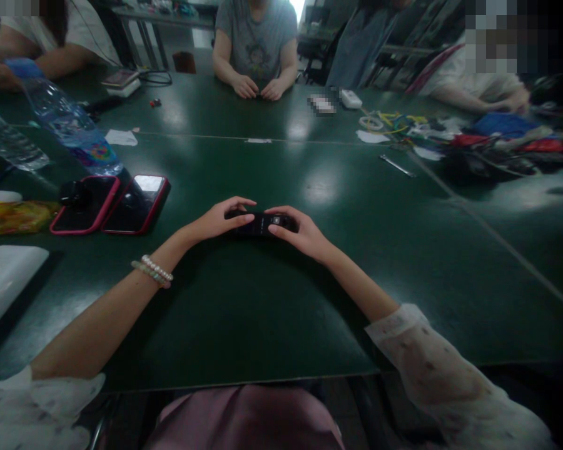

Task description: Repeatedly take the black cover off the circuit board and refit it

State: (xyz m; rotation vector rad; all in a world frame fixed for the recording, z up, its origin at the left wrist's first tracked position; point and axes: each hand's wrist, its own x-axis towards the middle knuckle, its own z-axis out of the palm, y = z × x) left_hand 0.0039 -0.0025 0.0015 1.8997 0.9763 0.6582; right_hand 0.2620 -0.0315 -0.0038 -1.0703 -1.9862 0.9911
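A green worktop is stretching beneath the left hand and right hand. A blue-capped water bottle is standing well beyond the left hand, outward, with two red-edged smartphones lying nearer it. Between them, both hands are gripping a black handheld device by its ends. A wrench is lying beyond the right hand, farther right.
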